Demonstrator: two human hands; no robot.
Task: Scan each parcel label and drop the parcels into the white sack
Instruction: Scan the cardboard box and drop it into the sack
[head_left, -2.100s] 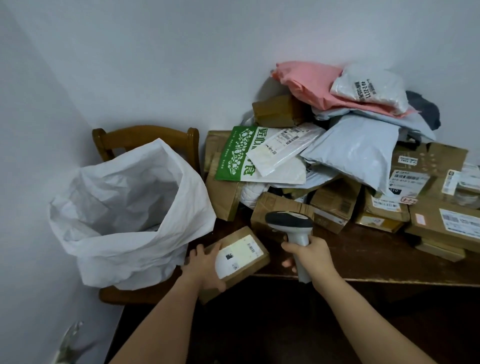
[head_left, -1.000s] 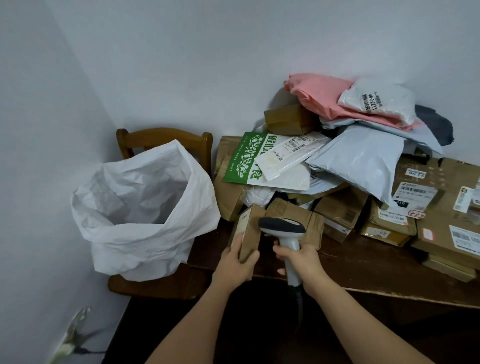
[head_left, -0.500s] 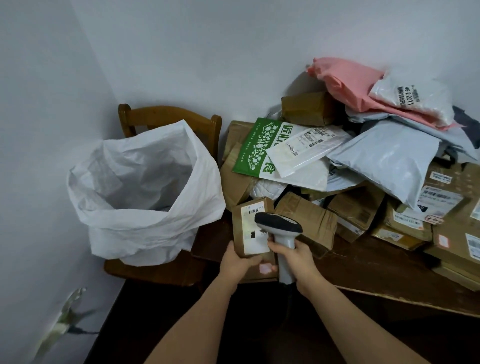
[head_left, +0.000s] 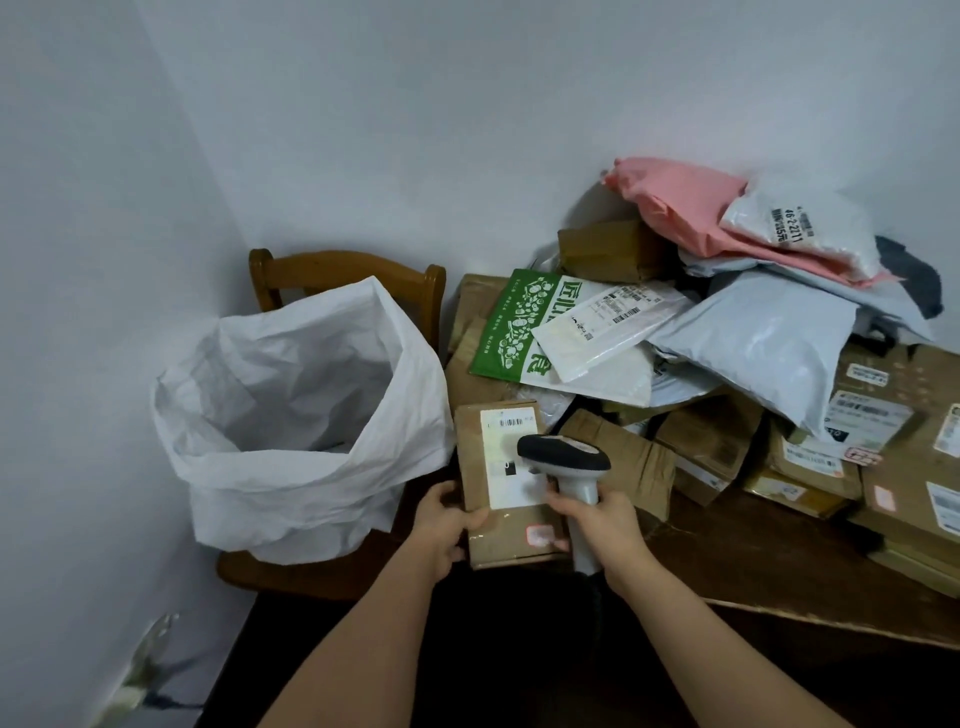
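Note:
My left hand (head_left: 447, 525) grips the lower left edge of a small brown cardboard parcel (head_left: 480, 540), held upright with its white barcode label (head_left: 501, 457) facing me. My right hand (head_left: 605, 522) holds the grey handle of a barcode scanner (head_left: 563, 454), whose black head hangs just in front of the label's right side. The white sack (head_left: 291, 421) stands open on a wooden chair (head_left: 332, 267) to the left of the parcel, its mouth wide.
A heap of parcels covers the dark wooden table (head_left: 779, 582) on the right: brown boxes (head_left: 904, 467), a green and white mailer (head_left: 511, 325), a grey poly bag (head_left: 763, 345), a pink bag (head_left: 685, 208). White walls meet in a corner behind the sack.
My left hand lifted the box from flat near the table edge, turned it upright, and its label now faces me. The scanner head has come over the label.

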